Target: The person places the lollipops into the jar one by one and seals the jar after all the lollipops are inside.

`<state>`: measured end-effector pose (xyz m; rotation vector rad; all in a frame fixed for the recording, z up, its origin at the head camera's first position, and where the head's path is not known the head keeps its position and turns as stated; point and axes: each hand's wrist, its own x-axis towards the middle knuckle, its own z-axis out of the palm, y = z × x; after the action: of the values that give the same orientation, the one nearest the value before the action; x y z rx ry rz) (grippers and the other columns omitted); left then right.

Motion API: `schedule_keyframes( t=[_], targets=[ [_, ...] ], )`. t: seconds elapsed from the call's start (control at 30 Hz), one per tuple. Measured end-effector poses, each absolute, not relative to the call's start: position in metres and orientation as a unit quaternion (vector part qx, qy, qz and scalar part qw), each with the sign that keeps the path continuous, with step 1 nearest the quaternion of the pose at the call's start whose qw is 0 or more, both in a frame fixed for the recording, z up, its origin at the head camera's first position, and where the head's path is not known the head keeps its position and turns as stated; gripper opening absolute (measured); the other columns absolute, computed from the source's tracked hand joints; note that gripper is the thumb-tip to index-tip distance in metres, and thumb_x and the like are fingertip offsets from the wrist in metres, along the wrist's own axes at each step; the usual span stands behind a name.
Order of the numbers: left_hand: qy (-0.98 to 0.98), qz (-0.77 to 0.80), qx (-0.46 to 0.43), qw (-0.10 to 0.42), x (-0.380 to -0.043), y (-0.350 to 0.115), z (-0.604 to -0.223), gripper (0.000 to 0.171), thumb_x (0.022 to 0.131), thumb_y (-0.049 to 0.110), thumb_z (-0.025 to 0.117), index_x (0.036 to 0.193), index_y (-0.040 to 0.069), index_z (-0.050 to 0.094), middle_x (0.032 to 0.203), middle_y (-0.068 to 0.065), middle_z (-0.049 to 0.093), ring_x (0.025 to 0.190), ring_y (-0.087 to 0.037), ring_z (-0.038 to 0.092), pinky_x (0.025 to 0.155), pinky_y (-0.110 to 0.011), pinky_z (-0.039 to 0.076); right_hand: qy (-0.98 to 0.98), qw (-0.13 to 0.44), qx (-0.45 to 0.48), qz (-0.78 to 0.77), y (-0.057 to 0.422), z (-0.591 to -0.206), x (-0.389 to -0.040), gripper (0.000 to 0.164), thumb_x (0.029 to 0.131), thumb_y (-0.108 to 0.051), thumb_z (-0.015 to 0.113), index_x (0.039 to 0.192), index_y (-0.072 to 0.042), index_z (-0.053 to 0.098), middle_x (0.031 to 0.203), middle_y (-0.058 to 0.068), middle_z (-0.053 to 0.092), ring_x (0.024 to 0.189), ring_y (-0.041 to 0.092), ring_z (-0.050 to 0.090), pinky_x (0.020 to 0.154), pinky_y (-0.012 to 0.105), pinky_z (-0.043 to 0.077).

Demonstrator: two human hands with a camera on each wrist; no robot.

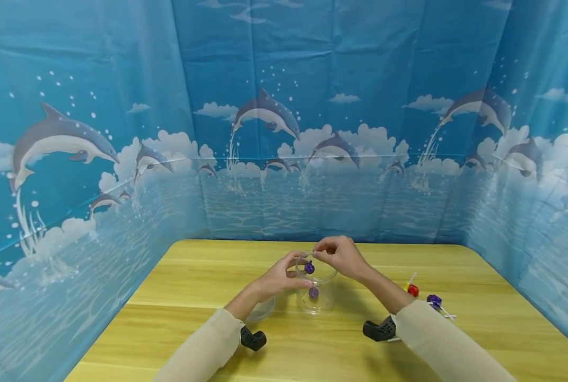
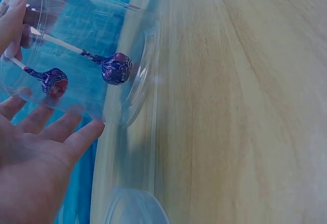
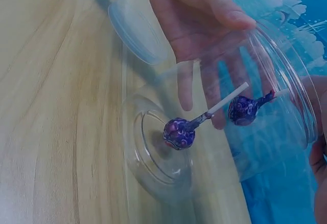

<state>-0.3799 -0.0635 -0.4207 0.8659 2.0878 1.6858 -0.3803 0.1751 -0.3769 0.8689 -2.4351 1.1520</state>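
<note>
A clear plastic jar [image 1: 331, 303] stands on the table, with my left hand [image 1: 284, 277] holding its side near the top, thumb and fingers around the wall. At the jar's mouth my right hand [image 1: 343, 259] pinches the stick of a purple-wrapped lollipop [image 3: 242, 110]. That lollipop's head hangs inside the upper part of the jar. Lower down, a second purple lollipop [image 3: 179, 133] sits at the bottom with its white stick pointing up. Beside the jar, partly behind my left forearm, lies a clear round lid [image 1: 263, 309].
Right of the jar lie a red lollipop [image 1: 413, 290] and purple wrapped candy [image 1: 434, 301] with white sticks, partly hidden by my right sleeve. Black wrist-worn devices [image 1: 253, 338] hang under both forearms. A blue dolphin-print curtain [image 1: 284, 207] borders the wooden table [image 1: 188, 276] at the back and sides.
</note>
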Motion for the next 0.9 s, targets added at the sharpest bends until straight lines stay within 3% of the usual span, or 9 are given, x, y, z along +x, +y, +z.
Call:
schedule_keyframes(
  t=[0.33,0.6,0.9],
  targets=[
    [0.719,0.598,0.314,0.165,-0.382,-0.065,-0.421,0.069,0.099,0.024,0.075,0.156,0.021,0.037,0.152,-0.014,0.044,0.133,-0.030,0.053,0.101,-0.043,0.051,-0.875,0.121,0.310,0.353,0.169,-0.370,-0.383,0.008,0.095,-0.013,0.077,0.100,-0.008,0.081,0.092,-0.003,0.075,0.062,0.015,0.047,0.056,0.030,0.039],
    [0.714,0.601,0.321,0.165,-0.383,-0.065,-0.422,0.068,0.100,0.018,0.072,0.156,0.019,0.035,0.152,-0.016,0.044,0.138,-0.045,0.046,0.100,-0.043,0.051,-0.876,0.109,0.316,0.348,0.168,-0.367,-0.382,0.007,0.095,-0.009,0.076,0.102,-0.009,0.080,0.094,-0.001,0.075,0.063,0.015,0.047,0.057,0.031,0.039],
    [0.721,0.595,0.318,0.157,-0.381,-0.066,-0.420,0.067,0.100,0.018,0.071,0.157,0.018,0.035,0.151,-0.013,0.045,0.139,-0.045,0.044,0.102,-0.045,0.051,-0.865,0.125,0.327,0.359,0.174,-0.362,-0.379,0.010,0.096,-0.010,0.076,0.105,-0.008,0.079,0.098,-0.001,0.075,0.083,0.015,0.062,0.069,0.036,0.051]
  ],
)
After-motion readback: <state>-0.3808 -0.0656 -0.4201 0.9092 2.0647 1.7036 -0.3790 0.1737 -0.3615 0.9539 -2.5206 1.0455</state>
